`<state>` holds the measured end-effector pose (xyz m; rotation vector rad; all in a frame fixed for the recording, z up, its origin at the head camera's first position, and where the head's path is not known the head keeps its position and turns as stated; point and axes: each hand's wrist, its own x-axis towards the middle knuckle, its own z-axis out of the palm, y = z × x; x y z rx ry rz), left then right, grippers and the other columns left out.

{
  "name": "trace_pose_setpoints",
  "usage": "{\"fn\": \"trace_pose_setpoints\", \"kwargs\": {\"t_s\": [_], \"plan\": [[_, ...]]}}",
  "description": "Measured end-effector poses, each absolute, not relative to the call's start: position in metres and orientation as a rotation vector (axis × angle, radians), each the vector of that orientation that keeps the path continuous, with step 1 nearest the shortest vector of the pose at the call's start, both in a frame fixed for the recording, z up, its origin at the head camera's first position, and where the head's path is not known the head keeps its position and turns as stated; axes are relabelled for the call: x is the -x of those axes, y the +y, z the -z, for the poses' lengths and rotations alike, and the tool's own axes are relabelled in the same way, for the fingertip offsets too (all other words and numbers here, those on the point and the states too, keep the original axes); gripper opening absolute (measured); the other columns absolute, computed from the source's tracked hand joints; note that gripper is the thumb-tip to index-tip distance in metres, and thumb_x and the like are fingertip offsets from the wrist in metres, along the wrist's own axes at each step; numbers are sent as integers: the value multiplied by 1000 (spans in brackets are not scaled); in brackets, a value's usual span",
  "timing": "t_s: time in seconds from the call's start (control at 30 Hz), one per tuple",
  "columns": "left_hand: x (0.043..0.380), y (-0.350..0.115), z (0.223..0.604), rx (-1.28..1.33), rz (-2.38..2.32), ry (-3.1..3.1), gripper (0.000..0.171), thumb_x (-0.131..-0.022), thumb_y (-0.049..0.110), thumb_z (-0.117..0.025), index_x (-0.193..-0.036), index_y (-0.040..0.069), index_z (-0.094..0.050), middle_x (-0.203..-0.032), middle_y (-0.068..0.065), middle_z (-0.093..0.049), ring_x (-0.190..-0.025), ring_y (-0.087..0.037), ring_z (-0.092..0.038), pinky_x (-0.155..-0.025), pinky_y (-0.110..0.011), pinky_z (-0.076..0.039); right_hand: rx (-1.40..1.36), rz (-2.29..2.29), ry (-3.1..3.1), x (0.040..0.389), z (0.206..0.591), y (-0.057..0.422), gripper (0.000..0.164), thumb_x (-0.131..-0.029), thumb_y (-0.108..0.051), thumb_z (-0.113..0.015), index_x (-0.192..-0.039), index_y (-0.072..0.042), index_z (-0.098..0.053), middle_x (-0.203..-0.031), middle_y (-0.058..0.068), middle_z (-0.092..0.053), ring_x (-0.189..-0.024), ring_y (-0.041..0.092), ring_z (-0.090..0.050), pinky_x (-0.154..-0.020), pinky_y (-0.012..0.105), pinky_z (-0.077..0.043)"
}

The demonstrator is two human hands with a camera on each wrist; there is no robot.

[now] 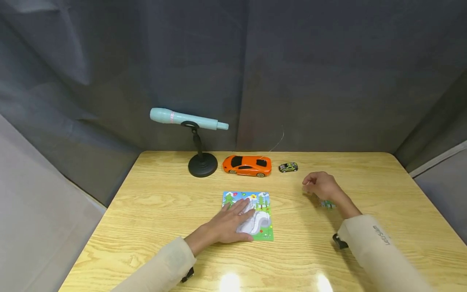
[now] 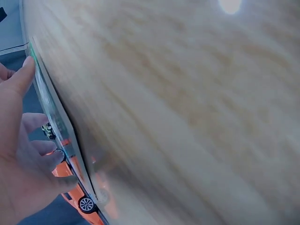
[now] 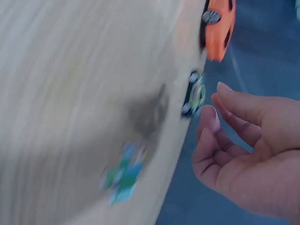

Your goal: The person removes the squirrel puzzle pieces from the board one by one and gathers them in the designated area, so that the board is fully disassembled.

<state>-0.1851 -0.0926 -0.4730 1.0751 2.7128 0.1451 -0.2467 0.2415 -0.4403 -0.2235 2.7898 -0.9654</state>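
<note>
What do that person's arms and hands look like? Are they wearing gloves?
The sleeves are long and cream-coloured, with small dark writing on the right one. A small black gadget shows by each cuff. The left hand and right hand are bare: no gloves.

The left forearm, in a cream long fabric sleeve (image 1: 162,263), angles up from the lower edge of the head view toward the middle. Its bare wrist (image 1: 201,240) leads to the left hand (image 1: 233,223), which lies palm down, fingers extended and spread, thumb set apart toward the body. The right forearm, in a matching cream sleeve with dark lettering (image 1: 381,251), slants inward from the lower right. The right hand (image 1: 322,186) is raised, fingers loosely bent, with a gap between the opposed digits in the right wrist view.
</note>
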Motion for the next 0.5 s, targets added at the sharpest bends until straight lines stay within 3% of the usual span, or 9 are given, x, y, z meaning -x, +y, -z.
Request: {"fn": "trace_pose_setpoints", "kwargs": {"t_s": [0.5], "plan": [[183,-119,464,-966,-152,2732,79,-85,68,-48,-149,25,-32,-159,-16,-12,-148,-32,-12,-114,-57,-22,251,1076,2693,254,448,139,17,-87,-10,-67,-100,0,-65,-86,9,-64,-69,16,-55,-60,24,-45]]}}
